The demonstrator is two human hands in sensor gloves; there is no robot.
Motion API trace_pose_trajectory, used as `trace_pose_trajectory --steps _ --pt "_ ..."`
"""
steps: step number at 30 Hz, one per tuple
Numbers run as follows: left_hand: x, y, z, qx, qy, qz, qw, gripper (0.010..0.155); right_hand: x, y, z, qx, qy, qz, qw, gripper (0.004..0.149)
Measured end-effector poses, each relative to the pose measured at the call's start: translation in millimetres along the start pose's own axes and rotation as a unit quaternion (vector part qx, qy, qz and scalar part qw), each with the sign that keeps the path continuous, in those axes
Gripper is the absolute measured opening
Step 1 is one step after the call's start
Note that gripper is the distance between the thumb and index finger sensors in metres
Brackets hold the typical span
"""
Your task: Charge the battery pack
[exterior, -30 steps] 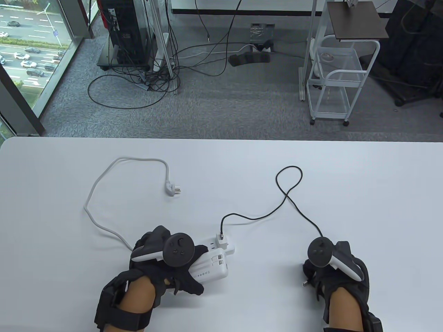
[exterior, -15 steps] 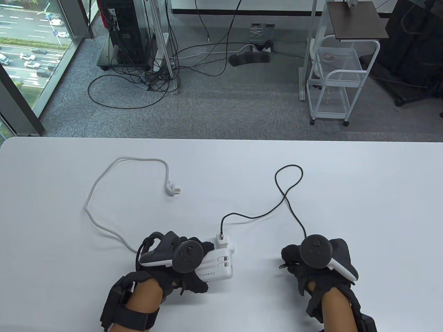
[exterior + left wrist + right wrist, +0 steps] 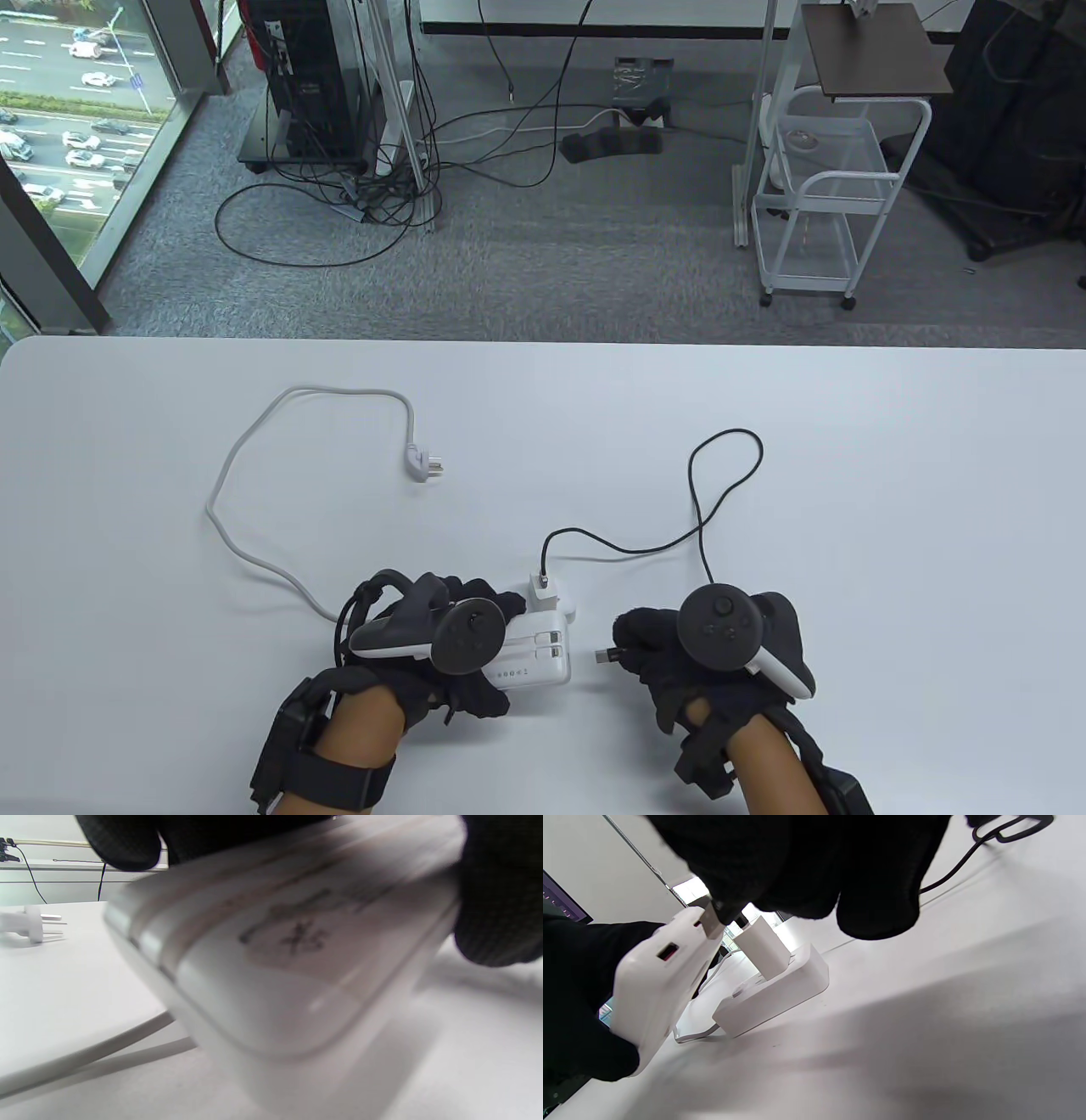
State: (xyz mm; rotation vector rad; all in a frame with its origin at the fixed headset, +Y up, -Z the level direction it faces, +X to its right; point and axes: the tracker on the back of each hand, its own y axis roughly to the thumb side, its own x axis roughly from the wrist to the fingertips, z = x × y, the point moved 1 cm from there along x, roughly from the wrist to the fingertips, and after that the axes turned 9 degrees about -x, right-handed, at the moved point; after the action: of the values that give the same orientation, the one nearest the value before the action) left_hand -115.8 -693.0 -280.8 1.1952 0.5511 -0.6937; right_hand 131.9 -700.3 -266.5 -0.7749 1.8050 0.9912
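Observation:
My left hand [image 3: 441, 632] grips a white battery pack [image 3: 534, 658] and holds it just above the table, its port end facing right; the pack fills the left wrist view [image 3: 297, 976]. My right hand [image 3: 670, 649] pinches the metal USB plug [image 3: 607, 656] of a black cable [image 3: 721, 475], a short gap right of the pack. In the right wrist view the plug [image 3: 712, 921] sits close to the pack's ports [image 3: 667, 951]. The cable's other end runs into a white charger [image 3: 541, 587] plugged into a white power strip [image 3: 772, 991].
The power strip's white cord [image 3: 254, 475] loops to the left and ends in an unplugged wall plug [image 3: 424, 464] lying on the white table [image 3: 891, 509]. The black cable forms a loop at mid-right.
My right hand has moved left with the USB plug, from the table's right side to just beside the pack. My left hand has shifted the pack slightly right. The cable loop followed.

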Motion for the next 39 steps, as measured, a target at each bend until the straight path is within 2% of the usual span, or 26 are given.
trace_pose_trajectory --steps 6,17,23,27,32,36,39 --pt "2 6 2 0.014 -0.005 -0.001 1.000 0.104 2 1 -7 0.041 0.032 -0.001 0.999 0.038" --pt "2 12 2 0.028 -0.011 0.005 1.000 0.104 4 5 -12 0.047 0.047 -0.003 0.998 0.037" --pt "2 18 2 0.043 -0.015 0.010 0.999 0.104 4 8 -15 0.046 0.074 -0.001 0.996 0.036" --pt "2 26 -2 0.079 0.014 0.024 0.996 0.103 4 8 -18 0.056 0.088 -0.006 0.995 0.035" --pt "2 29 0 0.088 0.010 0.028 0.996 0.104 4 11 -19 0.069 0.091 -0.001 0.993 0.035" --pt "6 27 4 0.078 -0.025 -0.007 0.997 0.103 8 9 -18 0.042 0.089 -0.004 0.995 0.036" --pt "9 26 9 0.061 -0.045 -0.012 0.997 0.103 4 3 -12 0.051 0.079 -0.011 0.995 0.043"
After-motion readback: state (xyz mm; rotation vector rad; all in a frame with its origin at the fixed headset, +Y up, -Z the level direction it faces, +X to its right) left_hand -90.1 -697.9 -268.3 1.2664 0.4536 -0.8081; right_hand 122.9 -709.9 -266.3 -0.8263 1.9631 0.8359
